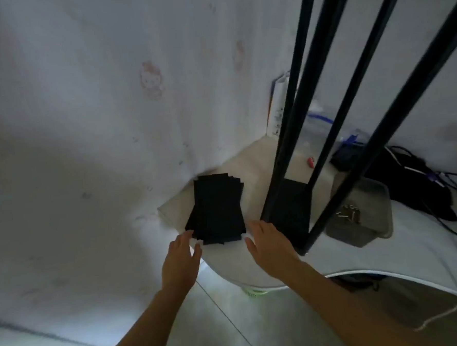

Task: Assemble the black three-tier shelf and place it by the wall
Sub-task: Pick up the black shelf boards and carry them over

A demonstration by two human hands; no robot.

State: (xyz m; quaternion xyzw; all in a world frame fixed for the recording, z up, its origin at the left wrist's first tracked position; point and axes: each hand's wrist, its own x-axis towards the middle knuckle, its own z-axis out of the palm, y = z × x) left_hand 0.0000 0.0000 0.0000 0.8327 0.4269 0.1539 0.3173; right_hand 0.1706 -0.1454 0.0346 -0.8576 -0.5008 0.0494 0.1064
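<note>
Both hands reached with relaxed, spread fingers, holding nothing: the left hand (179, 258) at the near left corner of a stack of black shelf panels (215, 209), the right hand (270, 246) just beside the stack's right edge. Just past the right hand stood the partly built shelf (291, 209), its four black posts (321, 87) rising from a base panel on the pale table (251, 171) against the wall (110, 99).

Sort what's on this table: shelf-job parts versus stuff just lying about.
For the job: stack of black panels; frame with four black poles; tub of screws; both hands, left and right, reaching toward the stack.

Lying about: black cables; small red object.
</note>
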